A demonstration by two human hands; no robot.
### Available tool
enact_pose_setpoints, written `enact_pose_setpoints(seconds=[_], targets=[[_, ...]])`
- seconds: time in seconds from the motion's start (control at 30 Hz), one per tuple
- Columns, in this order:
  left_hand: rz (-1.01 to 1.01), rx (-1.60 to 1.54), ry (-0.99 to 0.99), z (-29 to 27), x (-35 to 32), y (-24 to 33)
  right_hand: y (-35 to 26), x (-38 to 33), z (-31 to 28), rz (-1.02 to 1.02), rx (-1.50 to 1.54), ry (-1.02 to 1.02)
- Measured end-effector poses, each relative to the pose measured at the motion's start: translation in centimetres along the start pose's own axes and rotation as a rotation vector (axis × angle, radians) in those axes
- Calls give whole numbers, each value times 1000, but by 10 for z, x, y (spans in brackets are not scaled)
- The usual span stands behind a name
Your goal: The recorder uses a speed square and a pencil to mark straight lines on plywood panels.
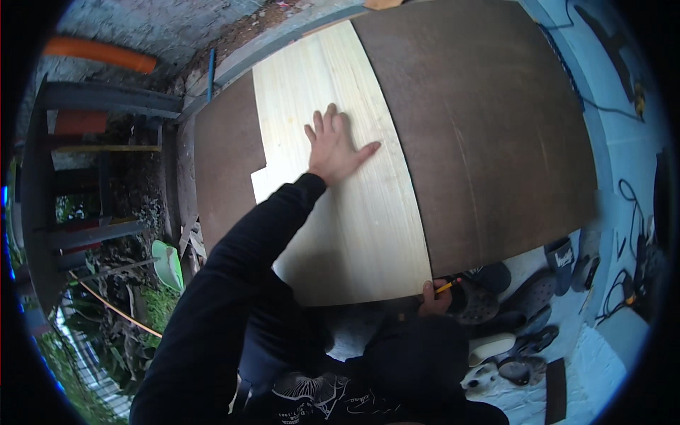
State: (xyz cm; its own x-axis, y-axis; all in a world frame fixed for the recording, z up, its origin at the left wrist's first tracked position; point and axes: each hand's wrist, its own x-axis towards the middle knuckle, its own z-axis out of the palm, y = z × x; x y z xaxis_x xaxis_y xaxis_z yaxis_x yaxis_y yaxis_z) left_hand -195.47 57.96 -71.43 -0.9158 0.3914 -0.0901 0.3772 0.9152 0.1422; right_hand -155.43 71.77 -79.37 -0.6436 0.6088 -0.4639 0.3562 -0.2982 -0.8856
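A pale wooden board (354, 212) with a stepped left edge lies on a large dark brown panel (489, 134). My left hand (336, 146) rests flat on the board's upper middle, fingers spread, thumb toward the right edge. At the board's near right corner, my right hand (435, 299) has its fingers closed around a yellow pencil (448, 285). The thumb of that hand lies at the board's edge; the rest of its fingers are partly hidden below it.
Several dark shoes (531, 292) stand on the floor at the lower right. Cables (629, 191) run along the right side. A metal rack (106, 99) and a green plastic scoop-like thing (167, 265) are at left. An orange pipe (99, 54) lies at the upper left.
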Motion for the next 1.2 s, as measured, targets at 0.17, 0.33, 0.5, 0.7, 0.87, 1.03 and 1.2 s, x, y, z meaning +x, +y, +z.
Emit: enact_pose_setpoints(seconds=[0.17,0.33,0.5,0.7,0.87,1.03,1.2], targets=[[-54,-7,48,0,-10,16,-10,16,-16,54,-204,2],[47,-27,79,8,-11,5,-8,-6,-104,438,-353,-385],[23,-130,56,6,-11,12,-54,-4,-143,135,-281,-157],[0,-158,59,5,-16,0,-208,100,-31,-405,-230,-4],[35,-181,34,12,-2,15,-250,191,27,-656,-396,-149],[21,-79,107,1,0,-1,-254,182,67,-510,-211,-86],[82,-61,168,37,-2,-8,-178,118,-18,-274,-516,-106]])
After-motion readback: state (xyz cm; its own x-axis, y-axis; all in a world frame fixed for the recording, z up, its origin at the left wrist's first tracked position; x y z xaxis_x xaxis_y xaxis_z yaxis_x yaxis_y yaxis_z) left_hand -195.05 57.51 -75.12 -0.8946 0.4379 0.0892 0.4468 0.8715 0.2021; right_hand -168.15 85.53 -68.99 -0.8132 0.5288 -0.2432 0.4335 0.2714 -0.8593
